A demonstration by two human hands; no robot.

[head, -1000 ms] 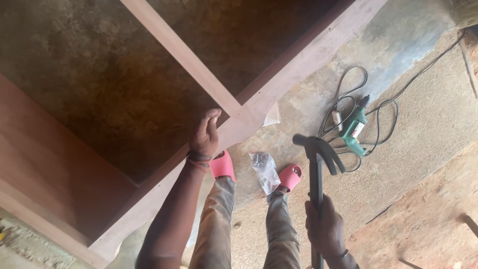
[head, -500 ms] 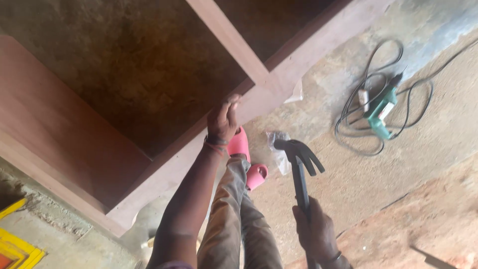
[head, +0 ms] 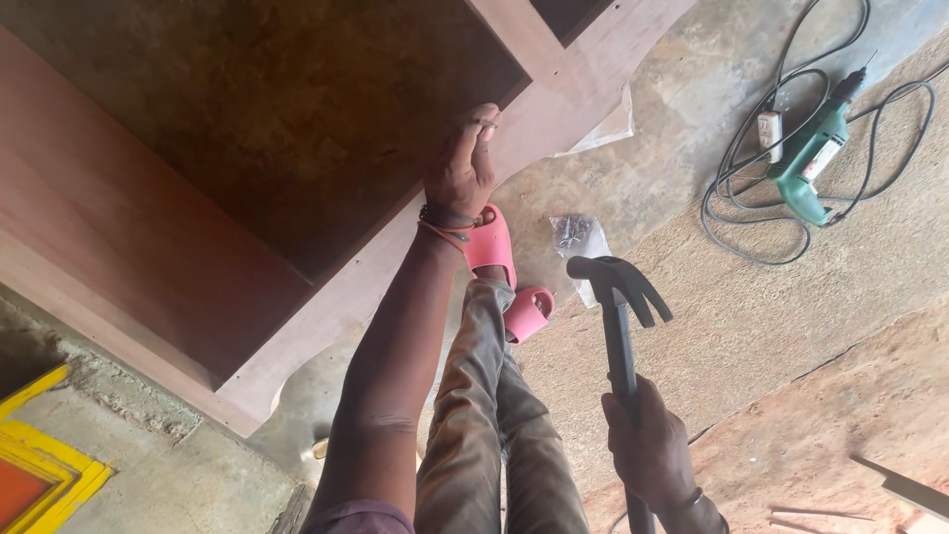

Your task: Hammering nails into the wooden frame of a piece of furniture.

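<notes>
A large reddish-brown wooden cabinet frame (head: 326, 297) lies on the floor, its dark back panel facing up between the boards. My left hand (head: 463, 168) rests on the frame's near board, fingers pinched together at the edge. Whether something small sits between the fingertips is too small to tell. My right hand (head: 647, 450) grips the black handle of a claw hammer (head: 619, 297), held upright above the floor to the right of my legs. My feet in pink slippers (head: 494, 247) stand beside the frame.
A green electric drill (head: 816, 153) lies on the concrete at the upper right amid coiled black cables (head: 736, 188). A clear plastic bag of small dark fasteners (head: 581, 237) lies near my feet. A yellow-edged object (head: 40, 465) shows at the bottom left.
The view has shifted right and down over the frame. My left hand stays on the board's edge and my right hand still holds the hammer upright.
</notes>
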